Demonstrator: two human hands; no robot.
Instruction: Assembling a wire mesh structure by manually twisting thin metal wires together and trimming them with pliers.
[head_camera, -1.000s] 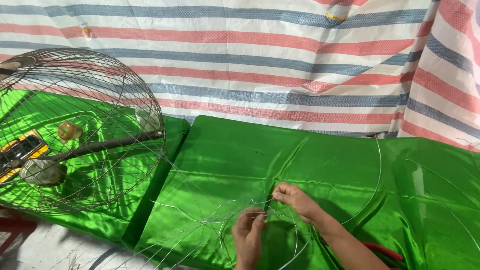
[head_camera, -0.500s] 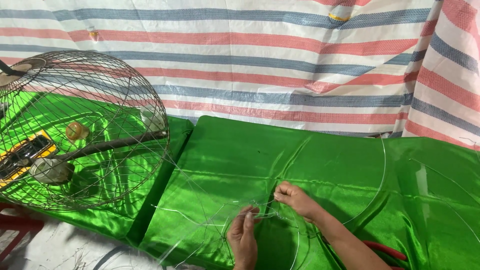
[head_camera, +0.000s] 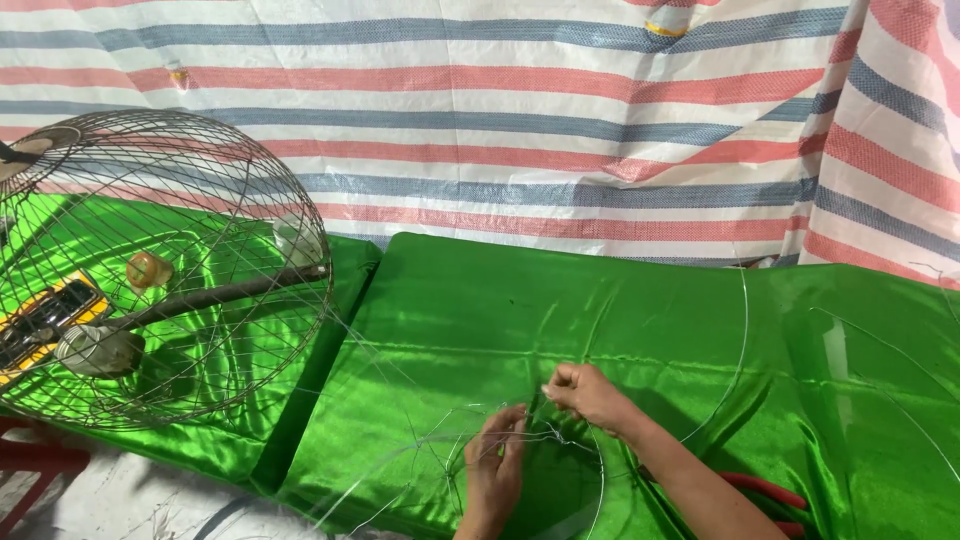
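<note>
Bright, even light is falling from above — the green satin cloth (head_camera: 620, 310) is glaring in pale streaks toward 3 o'clock. Soft shadows are pooling under the wire fan guard (head_camera: 160, 270) at 9 o'clock. The thin wire stays faint — focus is holding sharp.

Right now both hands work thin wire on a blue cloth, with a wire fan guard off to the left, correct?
Not quite: the cloth is green, not blue, as the head view shows. Both the left hand and the right hand do work thin wire, and the fan guard sits to the left.
</note>
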